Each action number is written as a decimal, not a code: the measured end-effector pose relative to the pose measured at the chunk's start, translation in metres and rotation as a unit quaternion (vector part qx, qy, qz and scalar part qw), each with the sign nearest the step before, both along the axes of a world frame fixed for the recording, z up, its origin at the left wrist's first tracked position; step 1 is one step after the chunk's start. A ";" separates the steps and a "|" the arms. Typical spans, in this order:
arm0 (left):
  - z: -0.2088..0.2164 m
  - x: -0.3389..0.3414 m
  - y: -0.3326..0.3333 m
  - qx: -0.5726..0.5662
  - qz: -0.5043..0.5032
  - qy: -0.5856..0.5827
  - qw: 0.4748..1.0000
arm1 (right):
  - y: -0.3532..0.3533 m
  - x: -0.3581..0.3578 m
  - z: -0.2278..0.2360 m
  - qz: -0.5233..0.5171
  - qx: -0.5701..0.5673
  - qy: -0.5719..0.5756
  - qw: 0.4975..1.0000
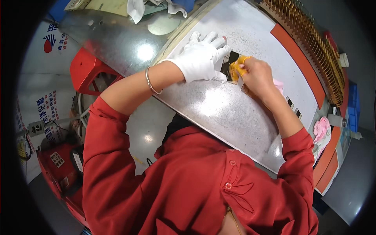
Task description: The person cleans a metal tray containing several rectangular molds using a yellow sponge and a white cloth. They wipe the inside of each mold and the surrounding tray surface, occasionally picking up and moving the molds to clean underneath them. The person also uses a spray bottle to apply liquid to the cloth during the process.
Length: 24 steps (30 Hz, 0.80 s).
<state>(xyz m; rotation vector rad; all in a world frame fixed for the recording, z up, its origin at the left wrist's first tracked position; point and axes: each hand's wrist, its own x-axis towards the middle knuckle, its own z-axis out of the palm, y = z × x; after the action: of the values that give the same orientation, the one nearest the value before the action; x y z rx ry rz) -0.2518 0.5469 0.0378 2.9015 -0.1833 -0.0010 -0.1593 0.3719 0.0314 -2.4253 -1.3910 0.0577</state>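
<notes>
On the worktop (250,129), my left hand (201,56) spreads beside a dark, stripe-edged panel (226,69); my right hand (256,74) curls, grip indeterminable.

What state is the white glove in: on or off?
On: the white glove covers the left hand, and bare forearm shows beyond its cuff.

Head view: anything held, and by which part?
The gloved left hand lies spread at the left of the dark strip, no grip visible. The right hand bunches yellow-covered fingertips over it; whether they hold anything can't be told.
</notes>
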 end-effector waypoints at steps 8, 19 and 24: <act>-0.004 0.000 0.002 0.005 -0.010 -0.023 1.000 | 0.002 0.001 0.004 -0.010 -0.001 0.017 1.000; 0.003 0.000 0.002 0.038 -0.032 -0.008 0.999 | 0.013 0.013 0.001 0.058 -0.019 0.024 0.998; 0.001 -0.003 0.005 0.051 -0.023 -0.040 0.998 | 0.011 0.008 -0.009 0.069 -0.005 0.019 0.997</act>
<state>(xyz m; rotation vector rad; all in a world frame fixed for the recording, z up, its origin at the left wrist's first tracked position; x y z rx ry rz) -0.2550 0.5516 0.0388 3.0007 -0.2711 0.1008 -0.1517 0.3826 0.0222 -2.3196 -1.5432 0.1434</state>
